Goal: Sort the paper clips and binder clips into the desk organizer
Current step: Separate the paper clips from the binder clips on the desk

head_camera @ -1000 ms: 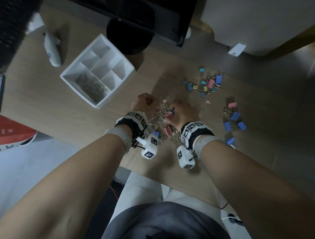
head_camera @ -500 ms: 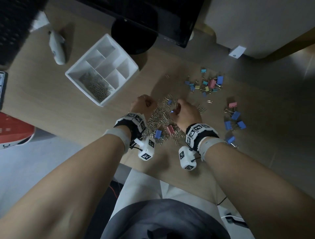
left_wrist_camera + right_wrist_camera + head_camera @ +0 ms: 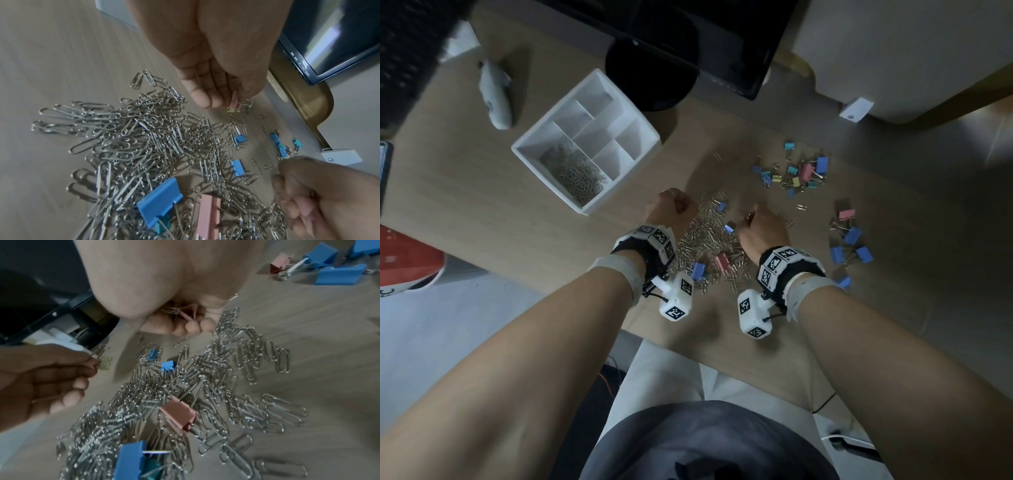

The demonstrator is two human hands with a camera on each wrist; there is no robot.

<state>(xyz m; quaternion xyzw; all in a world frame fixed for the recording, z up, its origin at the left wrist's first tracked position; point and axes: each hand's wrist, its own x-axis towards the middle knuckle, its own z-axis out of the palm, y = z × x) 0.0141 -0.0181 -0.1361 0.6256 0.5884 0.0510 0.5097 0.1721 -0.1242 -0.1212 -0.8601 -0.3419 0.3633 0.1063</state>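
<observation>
Organizer: the white plastic desk organizer with several compartments [image 3: 585, 144] sits on the pale wood tabletop [image 3: 482, 205], away to the far left of the left hand; its long compartment already has silver paper clips in it.
Left hand: the left hand [image 3: 671, 210] is curled, fingertips pinching a few small binder clips, pink and yellow as far as the blur allows [image 3: 234, 104], just above the heap's left edge.
Heap: the loose silver wire paper clips [image 3: 144, 138] lie between the two hands, with blue and pink binder clips mixed in.
Handling: paper clips are light, thin and slippery, and they hook together; scoop or pinch a small bunch. Binder clips [image 3: 796, 174] are stiff and springy; take them by the coloured body or the wire handles.
Right hand: the right hand [image 3: 760, 228] is closed round a small bundle, a pink binder clip and some paper clips showing in the palm [image 3: 185, 311].
Sorted groups: further binder clips lie beyond and to the right of the right hand.
Writing: tiny button labels on the black monitor bezel [image 3: 298, 65]; "MENU" and "POWER" seem legible.
</observation>
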